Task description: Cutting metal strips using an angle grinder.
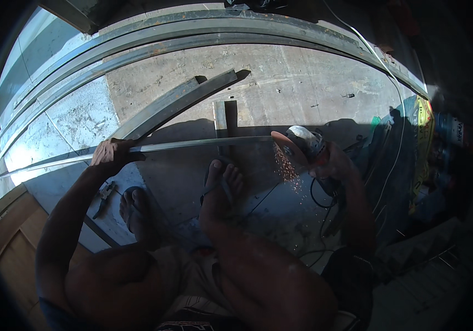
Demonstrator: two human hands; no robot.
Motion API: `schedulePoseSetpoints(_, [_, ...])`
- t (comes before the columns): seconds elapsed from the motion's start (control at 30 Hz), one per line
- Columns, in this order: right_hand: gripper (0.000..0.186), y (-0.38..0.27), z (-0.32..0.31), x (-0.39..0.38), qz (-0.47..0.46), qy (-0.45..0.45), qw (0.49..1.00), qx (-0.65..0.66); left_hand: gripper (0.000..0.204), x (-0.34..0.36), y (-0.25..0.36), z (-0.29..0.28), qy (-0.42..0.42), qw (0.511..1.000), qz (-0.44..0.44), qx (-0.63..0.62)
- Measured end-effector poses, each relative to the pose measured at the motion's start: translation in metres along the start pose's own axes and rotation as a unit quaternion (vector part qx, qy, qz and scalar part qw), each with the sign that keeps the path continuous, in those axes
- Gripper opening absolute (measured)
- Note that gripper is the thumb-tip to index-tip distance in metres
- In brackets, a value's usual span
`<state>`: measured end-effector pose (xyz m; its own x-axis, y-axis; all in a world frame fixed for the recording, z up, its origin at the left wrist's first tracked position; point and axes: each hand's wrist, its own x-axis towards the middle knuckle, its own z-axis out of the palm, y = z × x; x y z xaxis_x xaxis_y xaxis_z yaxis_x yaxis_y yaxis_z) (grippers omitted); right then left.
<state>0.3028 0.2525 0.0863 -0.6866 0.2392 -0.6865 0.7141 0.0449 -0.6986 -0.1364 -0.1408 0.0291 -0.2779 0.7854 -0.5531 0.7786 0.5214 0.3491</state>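
The concrete floor (pixel 302 77) is spreading beneath everything, partly catching bright sunlight and partly lying in shade. Several long metal bars (pixel 220 25) are running across its far side, bending with the lens. Nearer the person, a long, slim metal bar (pixel 192 144) is stretching from the far left to the grinder on the right, passing in front of the feet. At the lower left, a brown wooden panel (pixel 19 226) is resting beside the left arm. A pale cable (pixel 397 85) is trailing down the right side. Two thicker metal tubes (pixel 184 105) are lying side by side at a slant, just beyond the left hand. A short metal tube (pixel 220 121) is lying beneath the slim bar, close to the right foot (pixel 232 179), which is wearing a flip-flop. The angle grinder (pixel 312 144) is holding its orange disc (pixel 287 148) at the bar's right end. The left hand (pixel 112 153) is grasping the bar from above, while the right hand (pixel 336 163) is clasping the grinder's body. A small dark tool (pixel 103 199) is lying beside the left foot (pixel 133 209). Orange sparks (pixel 286 170) are spraying down from the disc.
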Motion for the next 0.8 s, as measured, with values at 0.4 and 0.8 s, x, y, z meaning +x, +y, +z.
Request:
schedulePoseSetpoints(0.4, [0.073,0.010,0.001,0.000,0.003,-0.010,1.000,0.029,0.043,-0.004,-0.007,0.009,0.059,0.996,0.060,0.010])
schedulePoseSetpoints(0.8, [0.068,0.009,0.002,0.003,-0.005,-0.003,1.000,0.017,0.043,-0.001,-0.028,0.030,0.133,0.982,0.135,0.025])
